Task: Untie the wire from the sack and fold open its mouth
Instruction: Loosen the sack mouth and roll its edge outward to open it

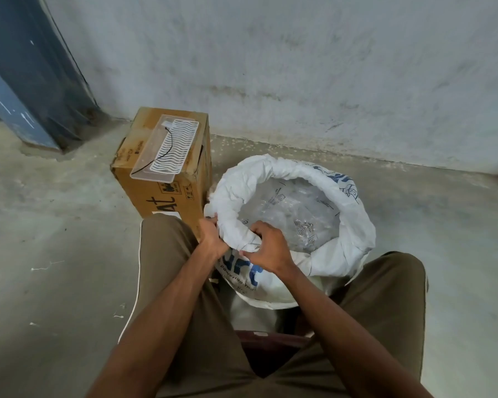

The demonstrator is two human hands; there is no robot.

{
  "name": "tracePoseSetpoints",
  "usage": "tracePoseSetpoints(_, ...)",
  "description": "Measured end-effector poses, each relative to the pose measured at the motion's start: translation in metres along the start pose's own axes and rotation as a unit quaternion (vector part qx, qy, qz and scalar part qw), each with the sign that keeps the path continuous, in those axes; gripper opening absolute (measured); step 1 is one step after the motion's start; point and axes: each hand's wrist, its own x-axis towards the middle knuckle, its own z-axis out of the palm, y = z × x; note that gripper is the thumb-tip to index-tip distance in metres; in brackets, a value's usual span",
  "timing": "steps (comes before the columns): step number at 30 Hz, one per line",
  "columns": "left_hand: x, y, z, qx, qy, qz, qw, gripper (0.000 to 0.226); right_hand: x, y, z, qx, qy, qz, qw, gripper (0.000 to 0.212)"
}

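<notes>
Sack (354, 225) mouth rolled open; left hand (213, 239) and right hand (266, 248) grip its near rim, fingers curled.

Cardboard box (167, 196), front face: large dark letters ending "at", partly hidden by a knee; small handling pictograms beside them, too small to read
Box, top edge: small print, illegible
Sack (296, 271), front: big blue letters, cut off by hands; a line beneath reading roughly "powering", uncertain
Clear bags inside sack: printed marks, unreadable
</notes>
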Motion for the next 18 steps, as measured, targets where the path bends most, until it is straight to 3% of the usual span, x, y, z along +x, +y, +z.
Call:
tracePoseSetpoints(3, 0.01, -0.002, -0.006, 0.122, 0.016, 0.082, 0.989, 0.052, 0.003, -0.004, 0.012, -0.036, 0.01, 0.031, 0.999, 0.045)
tracePoseSetpoints(6, 0.01, -0.009, -0.021, 0.286, 0.063, 0.23, 0.928, 0.052, 0.005, -0.008, 0.021, -0.131, 0.009, 0.031, 0.991, 0.039)
tracePoseSetpoints(10, 0.01, -0.017, -0.03, 0.392, 0.057, 0.276, 0.876, 0.051, 0.002, -0.015, 0.028, -0.196, 0.007, 0.007, 0.981, 0.041)
tracePoseSetpoints(12, 0.02, -0.016, -0.029, 0.387, 0.063, 0.256, 0.884, 0.039, 0.0, -0.015, 0.031, -0.196, 0.004, -0.009, 0.981, 0.043)
tracePoseSetpoints(14, 0.027, -0.015, -0.025, 0.331, 0.051, 0.221, 0.916, 0.02, 0.0, -0.013, 0.029, -0.173, -0.003, -0.007, 0.985, 0.047)
tracePoseSetpoints(18, 0.029, -0.013, -0.017, 0.17, 0.05, 0.104, 0.979, 0.021, 0.003, -0.014, 0.016, -0.057, -0.035, 0.009, 0.998, 0.064)
